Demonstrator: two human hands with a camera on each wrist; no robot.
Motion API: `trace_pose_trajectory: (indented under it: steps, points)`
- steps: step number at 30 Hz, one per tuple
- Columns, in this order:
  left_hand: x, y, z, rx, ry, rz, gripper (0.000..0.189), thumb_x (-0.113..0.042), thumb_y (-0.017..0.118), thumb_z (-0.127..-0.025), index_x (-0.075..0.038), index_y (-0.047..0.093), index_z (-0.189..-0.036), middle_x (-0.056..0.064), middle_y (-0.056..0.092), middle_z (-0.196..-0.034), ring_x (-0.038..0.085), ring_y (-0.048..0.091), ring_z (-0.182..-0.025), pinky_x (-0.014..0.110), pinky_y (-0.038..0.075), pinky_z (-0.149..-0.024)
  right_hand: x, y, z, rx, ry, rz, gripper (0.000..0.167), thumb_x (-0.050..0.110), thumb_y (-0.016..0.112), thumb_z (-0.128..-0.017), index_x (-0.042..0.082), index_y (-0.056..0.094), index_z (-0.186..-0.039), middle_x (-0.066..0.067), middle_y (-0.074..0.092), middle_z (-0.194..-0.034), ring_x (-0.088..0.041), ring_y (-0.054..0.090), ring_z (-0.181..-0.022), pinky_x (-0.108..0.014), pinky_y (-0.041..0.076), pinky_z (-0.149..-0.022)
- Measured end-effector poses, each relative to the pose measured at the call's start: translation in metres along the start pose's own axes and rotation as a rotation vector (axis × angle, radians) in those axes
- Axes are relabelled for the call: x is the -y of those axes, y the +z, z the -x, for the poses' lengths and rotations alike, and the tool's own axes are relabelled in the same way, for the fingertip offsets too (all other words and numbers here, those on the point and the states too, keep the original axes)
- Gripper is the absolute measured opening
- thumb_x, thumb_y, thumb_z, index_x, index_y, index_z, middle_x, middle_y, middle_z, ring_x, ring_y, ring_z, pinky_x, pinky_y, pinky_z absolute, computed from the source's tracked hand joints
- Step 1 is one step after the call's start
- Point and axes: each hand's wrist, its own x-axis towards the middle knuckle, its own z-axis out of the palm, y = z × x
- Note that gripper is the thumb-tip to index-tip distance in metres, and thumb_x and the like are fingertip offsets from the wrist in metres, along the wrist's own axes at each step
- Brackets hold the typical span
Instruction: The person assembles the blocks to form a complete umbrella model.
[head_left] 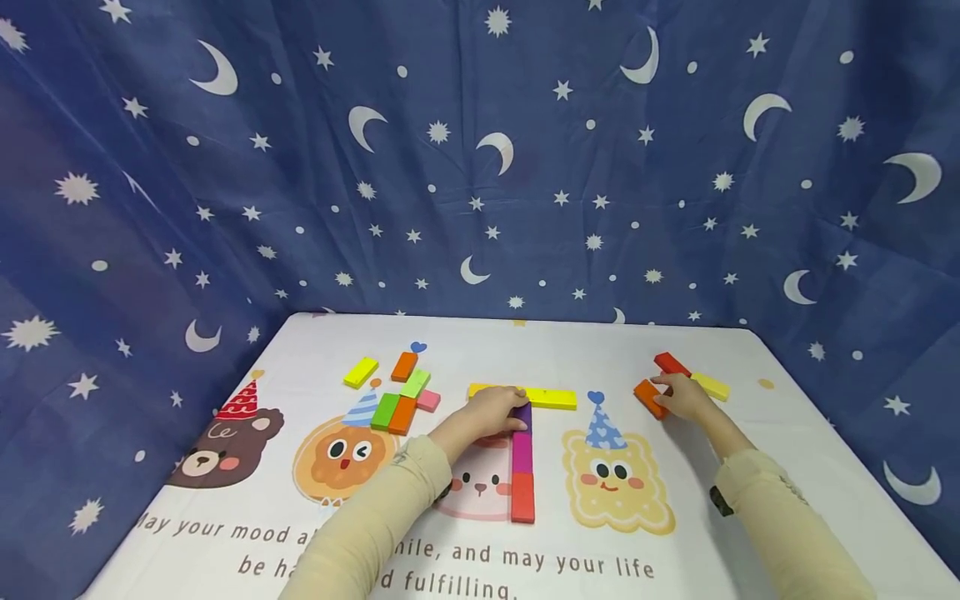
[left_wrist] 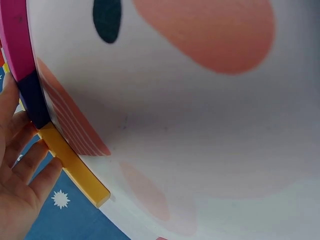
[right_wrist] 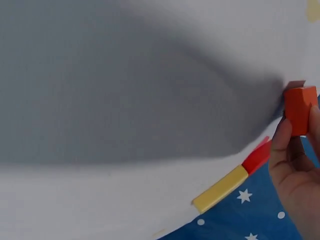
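Note:
My left hand [head_left: 495, 410] reaches over the purple block [head_left: 523, 417], with thumb and fingertips about it. In the left wrist view, fingers also lie by the amber block [left_wrist: 75, 165] that meets the purple block's end. Below the purple block a magenta block [head_left: 522, 453] and a red block [head_left: 522, 498] continue the upright line. A yellow block [head_left: 552, 400] runs rightward across its top. Over on the right, my right hand [head_left: 684, 397] pinches an orange block [right_wrist: 298, 112] between thumb and fingers, its end tilted up in the right wrist view.
Beside the right hand lie a red block [head_left: 672, 364] and a pale yellow block [head_left: 711, 386]. Several loose blocks, among them a green block [head_left: 386, 411] and a pink block [head_left: 428, 401], sit left of centre. A starry blue curtain [head_left: 480, 167] hangs behind the white printed tablecloth [head_left: 600, 350].

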Motion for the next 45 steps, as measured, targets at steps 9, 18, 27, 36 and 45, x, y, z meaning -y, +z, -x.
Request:
trace_pose_trajectory:
  steps: [9, 18, 27, 36, 45]
  points:
    - [0.003, 0.002, -0.001, -0.002, -0.014, 0.011, 0.052, -0.037, 0.063, -0.088, -0.012, 0.056, -0.132, 0.004, 0.053, -0.139, 0.019, 0.049, -0.129, 0.033, 0.039, -0.108, 0.02, 0.009, -0.002, 0.096, -0.056, -0.107, 0.04, -0.001, 0.055, -0.09, -0.005, 0.045, -0.128, -0.016, 0.054, -0.085, -0.021, 0.049, -0.072, -0.027, 0.046, -0.064]
    - [-0.001, 0.003, -0.003, -0.005, -0.009, 0.013, 0.052, -0.037, 0.063, -0.088, -0.012, 0.056, -0.132, 0.003, 0.054, -0.138, 0.019, 0.05, -0.128, 0.033, 0.04, -0.108, 0.03, 0.015, -0.008, 0.0, -0.023, -0.21, 0.036, 0.003, 0.06, -0.088, -0.006, 0.046, -0.121, -0.016, 0.055, -0.079, -0.019, 0.048, -0.067, -0.025, 0.043, -0.058]
    - [-0.002, 0.003, -0.004, -0.005, -0.01, 0.006, 0.052, -0.038, 0.064, -0.087, -0.013, 0.056, -0.132, 0.003, 0.054, -0.138, 0.018, 0.05, -0.128, 0.032, 0.04, -0.107, 0.044, 0.026, -0.02, 0.001, 0.05, -0.326, 0.041, 0.006, 0.06, -0.09, -0.003, 0.044, -0.126, -0.018, 0.054, -0.088, -0.02, 0.05, -0.074, -0.02, 0.044, -0.059]
    - [-0.001, 0.003, -0.004, -0.017, 0.0, -0.005, 0.051, -0.038, 0.063, -0.087, -0.013, 0.056, -0.132, 0.002, 0.054, -0.137, 0.018, 0.051, -0.127, 0.032, 0.041, -0.106, 0.055, 0.034, -0.027, 0.011, 0.076, -0.383, 0.042, 0.002, 0.058, -0.09, -0.002, 0.042, -0.128, -0.022, 0.051, -0.096, -0.025, 0.049, -0.082, -0.021, 0.045, -0.06]
    - [-0.001, 0.001, 0.0, 0.004, -0.032, 0.013, 0.053, -0.039, 0.063, -0.087, -0.013, 0.055, -0.133, 0.001, 0.052, -0.14, 0.017, 0.048, -0.13, 0.032, 0.039, -0.108, 0.066, 0.041, -0.036, 0.048, 0.156, -0.482, 0.046, 0.005, 0.056, -0.093, -0.001, 0.035, -0.133, -0.016, 0.049, -0.095, -0.02, 0.048, -0.079, -0.017, 0.047, -0.06]
